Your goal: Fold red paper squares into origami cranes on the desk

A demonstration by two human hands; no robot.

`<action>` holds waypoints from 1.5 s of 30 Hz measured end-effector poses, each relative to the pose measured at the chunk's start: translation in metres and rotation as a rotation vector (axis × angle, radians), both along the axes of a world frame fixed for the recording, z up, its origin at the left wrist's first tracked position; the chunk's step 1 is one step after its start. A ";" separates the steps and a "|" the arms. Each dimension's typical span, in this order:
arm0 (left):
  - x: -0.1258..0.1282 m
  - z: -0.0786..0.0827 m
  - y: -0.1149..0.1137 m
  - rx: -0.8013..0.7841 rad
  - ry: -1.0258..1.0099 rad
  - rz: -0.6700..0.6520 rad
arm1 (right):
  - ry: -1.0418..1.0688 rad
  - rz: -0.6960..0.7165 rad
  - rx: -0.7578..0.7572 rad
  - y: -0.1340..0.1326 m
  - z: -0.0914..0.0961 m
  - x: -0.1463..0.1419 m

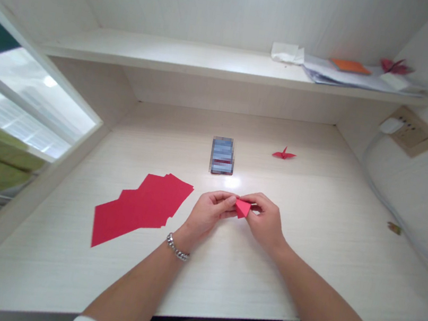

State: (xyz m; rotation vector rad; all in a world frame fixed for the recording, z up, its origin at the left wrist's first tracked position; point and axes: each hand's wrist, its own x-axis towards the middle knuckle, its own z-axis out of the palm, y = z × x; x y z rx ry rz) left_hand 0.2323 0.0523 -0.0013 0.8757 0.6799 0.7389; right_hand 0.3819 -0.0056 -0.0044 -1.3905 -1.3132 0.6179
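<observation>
Two bare hands come together over the pale wooden desk (101, 267), and right between them, there it is: a small folded red paper (243, 208)! Left hand (209, 211), silver chain bracelet (177, 249) at the wrist, has thumb and fingers pinched on the paper's left side; right hand (265, 219) grips the other side, fingers curled in. Off to the left, a fanned stack of red paper sheets (138, 205) lies flat, near the left forearm. Beyond the hands sits a smartphone (222, 156), its screen pixelated, and to its right a red origami crane (284, 154) shows off spread wings. Along the right wall, a white plug (391, 126) fills a socket.
</observation>
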 end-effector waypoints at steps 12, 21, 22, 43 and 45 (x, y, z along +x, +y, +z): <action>0.003 -0.003 -0.002 -0.027 -0.015 0.007 | 0.293 -0.039 -0.121 0.009 -0.013 -0.002; 0.004 -0.007 -0.003 -0.020 -0.013 -0.024 | 0.285 -0.060 -0.132 0.007 -0.011 -0.003; 0.004 -0.007 -0.003 -0.019 -0.013 -0.025 | 0.283 -0.058 -0.128 0.007 -0.011 -0.003; 0.005 -0.004 -0.001 -0.066 0.010 0.089 | 0.548 0.021 -0.192 0.012 -0.009 0.000; 0.004 -0.005 0.000 -0.060 0.009 0.104 | 0.645 0.040 -0.228 0.011 -0.006 0.001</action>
